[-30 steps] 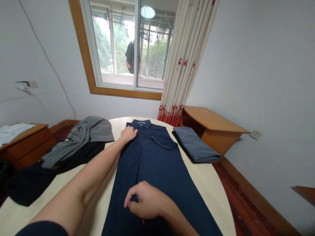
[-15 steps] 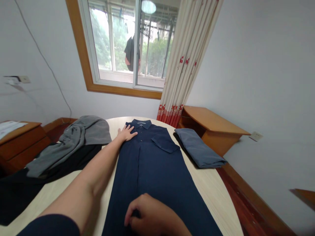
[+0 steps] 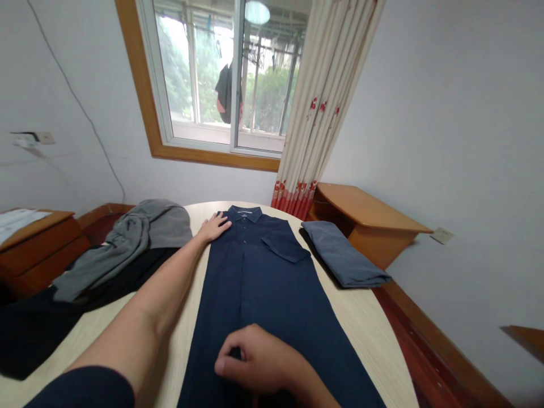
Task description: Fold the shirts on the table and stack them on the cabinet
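A navy polo shirt (image 3: 272,283) lies face up and lengthwise on the light wooden table (image 3: 365,317). Its collar is at the far end, and one short sleeve is folded inward over the right chest. My left hand (image 3: 215,228) reaches far forward and rests flat on the shirt's left shoulder edge, fingers stretched out. Close to me, my right hand (image 3: 257,360) is over the lower front of the shirt with curled fingers, thumb and forefinger meeting in a ring. No cloth shows in that ring; its other fingers are mostly hidden.
Folded blue-grey clothing (image 3: 344,255) lies at the table's right edge with black cloth under it. On the left are crumpled grey clothing (image 3: 165,224) and black clothing (image 3: 34,334). A wooden desk (image 3: 374,209), a curtain (image 3: 323,102) and a window stand beyond.
My left hand has slid slightly left toward the shirt's shoulder edge. My right hand has risen a little in view, its fingers still curled. The shirt's left side lies slightly further right.
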`<state>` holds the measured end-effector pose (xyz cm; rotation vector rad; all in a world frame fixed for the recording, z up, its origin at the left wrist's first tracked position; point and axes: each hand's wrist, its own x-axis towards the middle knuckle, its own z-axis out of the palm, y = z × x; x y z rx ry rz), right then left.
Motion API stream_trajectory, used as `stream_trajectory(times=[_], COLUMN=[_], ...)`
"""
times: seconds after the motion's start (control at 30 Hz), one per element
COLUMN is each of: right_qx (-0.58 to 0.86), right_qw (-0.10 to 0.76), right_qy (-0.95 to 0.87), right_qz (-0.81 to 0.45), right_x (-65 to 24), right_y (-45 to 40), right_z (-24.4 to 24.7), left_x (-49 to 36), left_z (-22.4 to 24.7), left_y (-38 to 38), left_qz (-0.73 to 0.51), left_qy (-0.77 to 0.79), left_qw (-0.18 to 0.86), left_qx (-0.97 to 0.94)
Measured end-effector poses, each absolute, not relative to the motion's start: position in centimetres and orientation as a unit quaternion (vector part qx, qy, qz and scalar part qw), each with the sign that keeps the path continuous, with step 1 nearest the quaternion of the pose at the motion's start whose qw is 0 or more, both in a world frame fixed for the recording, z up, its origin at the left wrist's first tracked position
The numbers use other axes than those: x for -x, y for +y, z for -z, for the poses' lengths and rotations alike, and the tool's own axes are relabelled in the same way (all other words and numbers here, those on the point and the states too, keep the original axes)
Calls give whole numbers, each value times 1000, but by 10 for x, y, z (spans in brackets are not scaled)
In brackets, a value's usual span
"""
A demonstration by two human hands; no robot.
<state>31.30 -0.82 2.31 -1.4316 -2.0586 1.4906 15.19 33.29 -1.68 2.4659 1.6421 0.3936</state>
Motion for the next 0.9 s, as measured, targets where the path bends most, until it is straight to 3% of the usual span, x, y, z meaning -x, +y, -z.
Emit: stream_trajectory(times=[0.33, 0.6, 0.9], right_qx=[554, 557, 563], right_qw=[338, 356, 349], right_qy=[-668, -661, -664], right_qz=[-365, -355, -348], right_x=[-339, -348, -349], right_y=[10, 17, 19], right_z=[-19, 0, 6], left_x=[-121, -87, -76], left_z=[14, -7, -35], left_y=[205, 47, -97], left_qz=[-90, -57, -11], left_qy=[393, 245, 75], left_qw=[89, 140, 270], left_qx=[-911, -958, -960])
